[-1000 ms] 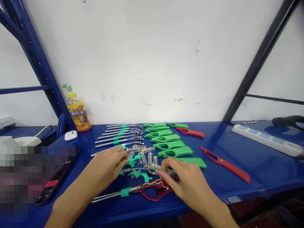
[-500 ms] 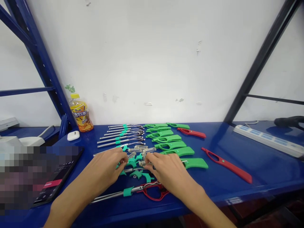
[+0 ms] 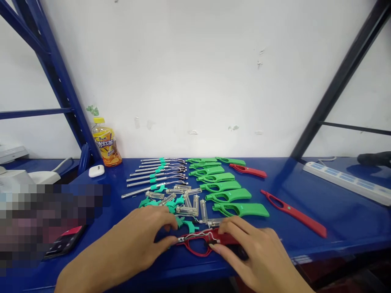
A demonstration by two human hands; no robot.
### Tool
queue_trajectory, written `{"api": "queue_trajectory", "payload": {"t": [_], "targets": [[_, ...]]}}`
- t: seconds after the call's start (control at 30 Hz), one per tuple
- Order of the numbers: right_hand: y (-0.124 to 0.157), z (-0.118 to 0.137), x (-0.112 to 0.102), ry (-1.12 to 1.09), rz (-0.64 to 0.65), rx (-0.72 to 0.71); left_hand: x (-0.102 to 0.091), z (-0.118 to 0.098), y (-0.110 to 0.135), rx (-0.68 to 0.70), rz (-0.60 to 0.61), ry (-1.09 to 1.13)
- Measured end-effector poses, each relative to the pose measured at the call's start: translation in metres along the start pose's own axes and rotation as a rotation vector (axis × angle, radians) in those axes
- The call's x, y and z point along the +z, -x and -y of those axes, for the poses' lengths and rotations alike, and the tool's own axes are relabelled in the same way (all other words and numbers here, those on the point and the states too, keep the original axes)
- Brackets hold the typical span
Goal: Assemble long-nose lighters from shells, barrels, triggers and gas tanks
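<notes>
Glossy blue table (image 3: pixel 284 181), white wall (image 3: pixel 195 73); green looped plastic handles (image 3: pixel 247 209) lie beyond. Right hand (image 3: pixel 256 248) holds red looped plastic handle (image 3: pixel 226 237); left hand (image 3: pixel 146 234) beside it, grip unclear.

Workshop, blue bench (image 3: pixel 330 203), rows of parts (image 3: pixel 230 186)

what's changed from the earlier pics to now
The left hand and right hand came toward the person and rightward, to the red plastic handle shell with wires. The right hand let go of a clear plastic tube, which lies among the others. The green plastic handle shells stayed put.
</notes>
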State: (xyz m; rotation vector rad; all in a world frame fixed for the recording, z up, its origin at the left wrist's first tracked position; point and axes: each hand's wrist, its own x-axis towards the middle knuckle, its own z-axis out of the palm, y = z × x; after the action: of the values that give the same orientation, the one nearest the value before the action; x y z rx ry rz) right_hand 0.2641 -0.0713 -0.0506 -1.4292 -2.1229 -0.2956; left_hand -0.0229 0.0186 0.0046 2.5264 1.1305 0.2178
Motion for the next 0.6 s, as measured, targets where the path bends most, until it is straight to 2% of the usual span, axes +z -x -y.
{"api": "queue_trajectory", "payload": {"t": [0.17, 0.4, 0.6], "targets": [[0.012, -0.007, 0.003, -0.024, 0.049, -0.001, 0.011, 0.004, 0.005, 0.011, 0.064, 0.003], [0.019, -0.010, 0.009, -0.047, 0.068, 0.044, -0.001, -0.007, 0.006, 0.041, 0.054, -0.017], [0.019, -0.009, 0.007, -0.159, 0.086, 0.085, 0.000, -0.008, 0.008, 0.054, 0.032, -0.038]]}}
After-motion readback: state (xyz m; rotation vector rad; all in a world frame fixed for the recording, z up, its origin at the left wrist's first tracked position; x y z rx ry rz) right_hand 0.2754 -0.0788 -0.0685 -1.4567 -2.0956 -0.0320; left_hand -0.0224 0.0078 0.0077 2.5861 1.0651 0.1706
